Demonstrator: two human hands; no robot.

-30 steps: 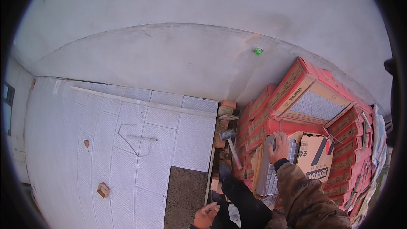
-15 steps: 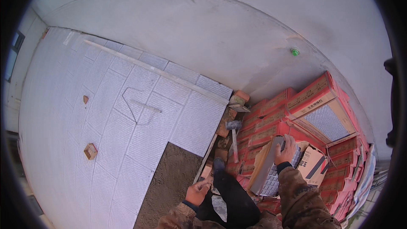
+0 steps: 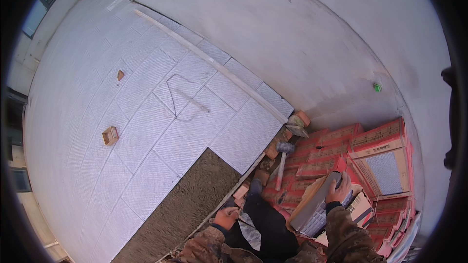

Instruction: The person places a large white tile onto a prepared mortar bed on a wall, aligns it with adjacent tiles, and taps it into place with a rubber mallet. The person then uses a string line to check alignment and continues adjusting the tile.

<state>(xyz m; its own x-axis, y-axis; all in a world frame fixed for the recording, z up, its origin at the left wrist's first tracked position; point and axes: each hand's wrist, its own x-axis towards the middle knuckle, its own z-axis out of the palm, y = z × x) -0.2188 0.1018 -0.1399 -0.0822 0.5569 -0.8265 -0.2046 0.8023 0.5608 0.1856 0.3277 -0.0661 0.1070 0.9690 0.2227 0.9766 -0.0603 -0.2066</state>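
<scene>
The right hand (image 3: 338, 190) pinches the upper edge of a grey rectangular textured tile (image 3: 316, 203), tilted at near right beside red cardboard cartons (image 3: 321, 155), apparently to keep it from toppling; the left hand's (image 3: 226, 217) grip I cannot tell

At my 12 o'clock lies a mallet (image 3: 282, 158); at 2, an opened carton (image 3: 360, 207) before stacked cartons (image 3: 378, 142), the wall (image 3: 317, 53) behind them. An untiled patch (image 3: 190, 209) sits at 10; past it, laid tiles (image 3: 187, 139) bear a small box (image 3: 110, 136) at 10 and a board (image 3: 213, 63) at 11.
</scene>
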